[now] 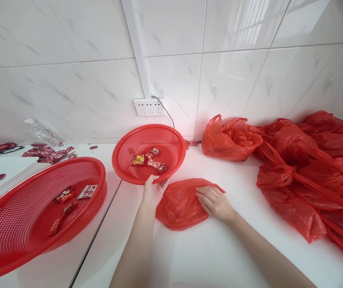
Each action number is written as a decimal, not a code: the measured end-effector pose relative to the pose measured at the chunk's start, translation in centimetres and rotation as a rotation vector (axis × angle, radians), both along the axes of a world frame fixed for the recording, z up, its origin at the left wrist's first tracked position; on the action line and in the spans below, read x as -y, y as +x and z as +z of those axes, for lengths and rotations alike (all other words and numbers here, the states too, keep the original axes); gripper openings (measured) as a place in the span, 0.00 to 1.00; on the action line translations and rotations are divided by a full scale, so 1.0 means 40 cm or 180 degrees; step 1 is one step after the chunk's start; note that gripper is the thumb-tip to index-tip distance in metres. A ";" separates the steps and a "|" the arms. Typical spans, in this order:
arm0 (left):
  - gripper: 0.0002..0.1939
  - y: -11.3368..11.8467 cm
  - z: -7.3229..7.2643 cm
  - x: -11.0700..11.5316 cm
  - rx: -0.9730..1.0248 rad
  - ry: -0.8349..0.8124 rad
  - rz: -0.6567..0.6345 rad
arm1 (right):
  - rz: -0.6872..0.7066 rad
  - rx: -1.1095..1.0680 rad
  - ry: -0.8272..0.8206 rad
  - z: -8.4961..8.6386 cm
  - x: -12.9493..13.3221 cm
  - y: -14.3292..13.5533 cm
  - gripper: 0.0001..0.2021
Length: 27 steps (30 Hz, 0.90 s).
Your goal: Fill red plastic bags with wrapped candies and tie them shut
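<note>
- Handling the bag [183, 210], it seems, beside the basket [150, 127]
- Right hand [218, 203] over it, fingers together
- Left hand [152, 194] at the basket, thumb up
- Can't tell if either pinches
- Next calls for light fingers

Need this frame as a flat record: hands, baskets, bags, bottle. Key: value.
center basket: red, small wrapped packets inside
left basket: red, larger in view, fewer packets
loose bag: red plastic, between hands
left hand: at center basket's near rim and loose bag's edge; grip unclear
right hand: fingers on loose bag
other bags: red, bunched at right
bottle: clear, by wall
</note>
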<state>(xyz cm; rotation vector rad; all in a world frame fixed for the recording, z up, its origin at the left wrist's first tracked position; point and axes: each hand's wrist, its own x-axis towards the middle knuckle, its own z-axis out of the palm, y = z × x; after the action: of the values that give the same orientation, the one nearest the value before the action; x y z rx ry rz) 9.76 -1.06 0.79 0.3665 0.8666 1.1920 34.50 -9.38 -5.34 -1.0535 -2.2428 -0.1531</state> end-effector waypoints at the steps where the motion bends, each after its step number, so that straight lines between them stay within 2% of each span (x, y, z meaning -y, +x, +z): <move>1: 0.08 0.003 -0.013 0.002 0.0016 0.0063 0.0101 | -0.0056 -0.0052 0.0024 0.008 0.001 -0.004 0.15; 3: 0.06 0.007 -0.043 0.008 -0.0038 0.0213 0.0122 | -0.0278 -0.0221 0.0064 0.030 -0.005 -0.020 0.14; 7: 0.07 0.012 -0.096 0.011 -0.0186 0.0506 -0.0215 | -0.0512 -0.0461 -0.0003 0.084 -0.053 -0.084 0.13; 10: 0.12 0.015 -0.115 0.000 -0.0235 0.0488 -0.0565 | -0.0466 -0.0393 -0.0290 0.114 -0.112 -0.146 0.12; 12: 0.13 0.019 -0.121 -0.010 -0.0263 0.0435 -0.0662 | -0.0620 -0.0324 -0.0612 0.122 -0.158 -0.185 0.13; 15: 0.13 0.024 -0.125 -0.021 -0.0297 0.0394 -0.0743 | -0.0986 -0.0308 -0.1166 0.119 -0.219 -0.230 0.19; 17: 0.14 0.027 -0.126 -0.022 -0.0311 0.0414 -0.0825 | -0.1052 -0.0290 -0.1431 0.110 -0.246 -0.249 0.21; 22: 0.09 0.027 -0.128 -0.019 -0.0378 0.0419 -0.0795 | -0.0861 -0.0209 -0.1621 0.078 -0.242 -0.256 0.22; 27: 0.04 0.023 -0.134 -0.023 -0.0434 0.0336 -0.0793 | -0.0249 -0.0318 -0.1489 0.069 -0.192 -0.206 0.24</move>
<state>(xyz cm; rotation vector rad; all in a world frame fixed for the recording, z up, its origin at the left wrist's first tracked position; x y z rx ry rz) 10.68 -0.13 -4.58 0.6292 0.8496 0.9919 26.25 -1.72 -2.58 -1.3555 -2.1977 0.4026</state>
